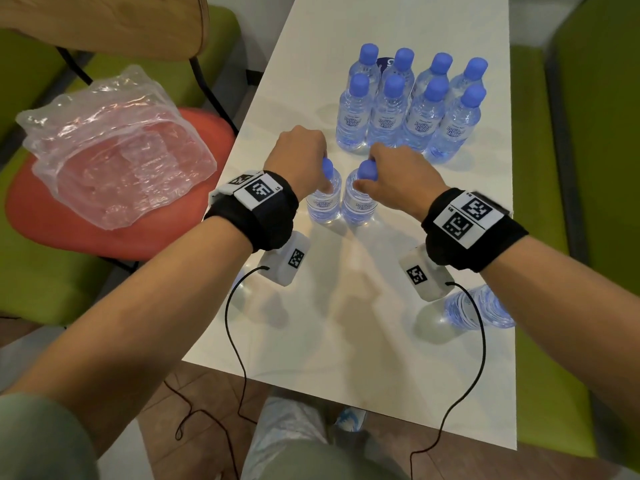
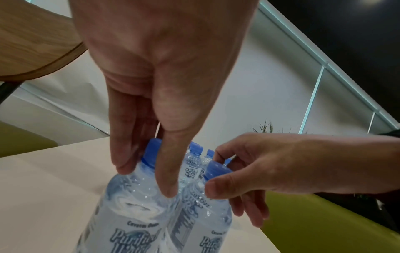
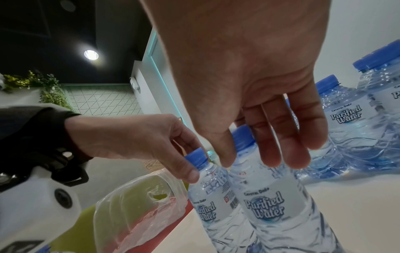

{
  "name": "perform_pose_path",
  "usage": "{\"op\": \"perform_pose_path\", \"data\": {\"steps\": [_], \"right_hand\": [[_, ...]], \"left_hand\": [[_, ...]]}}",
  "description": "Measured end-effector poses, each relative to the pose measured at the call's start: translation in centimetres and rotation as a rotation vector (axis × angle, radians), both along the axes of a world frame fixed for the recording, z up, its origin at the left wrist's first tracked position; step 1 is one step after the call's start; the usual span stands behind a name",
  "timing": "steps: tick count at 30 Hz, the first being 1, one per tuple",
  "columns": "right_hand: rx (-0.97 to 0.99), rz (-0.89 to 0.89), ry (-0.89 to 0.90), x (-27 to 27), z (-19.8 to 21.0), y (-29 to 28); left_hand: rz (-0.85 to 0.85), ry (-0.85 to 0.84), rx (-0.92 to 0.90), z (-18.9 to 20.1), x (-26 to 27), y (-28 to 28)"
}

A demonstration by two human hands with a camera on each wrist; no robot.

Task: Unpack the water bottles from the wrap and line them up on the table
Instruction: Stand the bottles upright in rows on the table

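bottle block (image 1: pixel 408 112) ahead, bare table (image 1: pixel 329 306) behind

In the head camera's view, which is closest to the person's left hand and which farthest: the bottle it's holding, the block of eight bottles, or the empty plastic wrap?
1. Held bottle, in the left hand.
2. Block of eight bottles, ahead to the right.
3. Plastic wrap, off the table, left.

- Clear ribbed plastic water bottles (image 1: pixel 408 112), glossy, with matt blue plastic caps (image 1: pixel 434 90) and smooth printed film labels (image 3: pixel 265 208).
- White rectangular table top (image 1: pixel 311 323), smooth, with a soft sheen.
- Crumpled clear plastic wrap (image 1: pixel 114 147), shiny and wrinkled, at left.
- Red chair seat (image 1: pixel 41 216), smooth.
- Curved wooden chair back (image 1: pixel 104 26), grained, satin.
- Black cloth wristbands (image 1: pixel 263 216), matt.
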State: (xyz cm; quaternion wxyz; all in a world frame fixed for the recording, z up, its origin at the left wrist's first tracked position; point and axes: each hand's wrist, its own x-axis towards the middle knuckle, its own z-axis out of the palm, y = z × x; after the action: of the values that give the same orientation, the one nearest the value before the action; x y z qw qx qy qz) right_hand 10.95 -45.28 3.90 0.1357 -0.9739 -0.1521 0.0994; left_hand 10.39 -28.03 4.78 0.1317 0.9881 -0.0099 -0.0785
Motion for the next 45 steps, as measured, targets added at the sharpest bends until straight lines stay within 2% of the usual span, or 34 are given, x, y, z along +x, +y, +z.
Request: {"op": "perform_pose_path", "data": {"steps": [6, 13, 20, 26, 34, 45], "right_hand": [[0.0, 0.009, 0.08, 2.2, 0.7, 0.9], [0.084, 0.009, 0.159, 6.4, 2.1, 3.6], [0.268, -0.046, 0.224, 11.1, 1.6, 6.8], [0.322, -0.091, 0.23, 16.0, 1.8, 9.6], [0.334, -0.188, 0.223, 21.3, 1.7, 10.6], [0.271, -0.204, 0.157, 23.6, 1.7, 10.0]], "left_hand": [[-0.066, 0.07, 0.013, 0.5, 1.5, 0.8], [-0.012, 0.164, 0.001, 1.9, 5.7, 3.2], [0.061, 0.112, 0.082, 2.0, 11.2, 6.3], [0.096, 0.056, 0.122, 2.3, 16.3, 7.9], [0.114, -0.019, 0.024, 1.8, 21.1, 9.0], [0.073, -0.061, -0.038, 0.4, 23.5, 7.9]]}}
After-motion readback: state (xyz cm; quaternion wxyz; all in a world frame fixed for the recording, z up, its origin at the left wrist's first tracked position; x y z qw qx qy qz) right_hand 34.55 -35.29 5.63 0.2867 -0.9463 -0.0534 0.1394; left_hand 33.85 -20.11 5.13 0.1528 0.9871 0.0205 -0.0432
